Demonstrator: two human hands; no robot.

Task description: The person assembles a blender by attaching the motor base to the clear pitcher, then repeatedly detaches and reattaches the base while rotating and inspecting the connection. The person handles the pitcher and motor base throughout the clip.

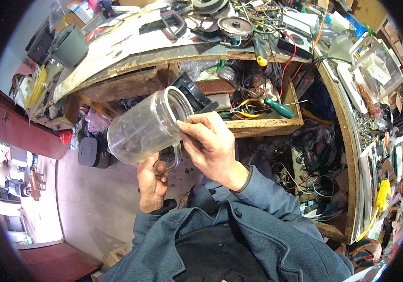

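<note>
A clear, scuffed plastic blender jar (138, 129) is tilted in front of my chest, its round ringed end up to the right and its other end down to the left. My left hand (152, 183) is closed on it from below, beside the loop handle (178, 157). At the ringed end, my right hand (213, 148) grips the edge with thumb and fingers; some fingertips are hidden. Just behind the jar is a black plastic part (194, 94), by the open wooden drawer (262, 128).
A green-handled screwdriver (279, 108) and yellow-handled pliers (248, 105) lie in the drawer. The worktop (117, 56) bears cables, motor parts and a grey container (70, 46). A side bench (347, 155) crowded with parts runs along my right. A black box (92, 152) stands on the floor.
</note>
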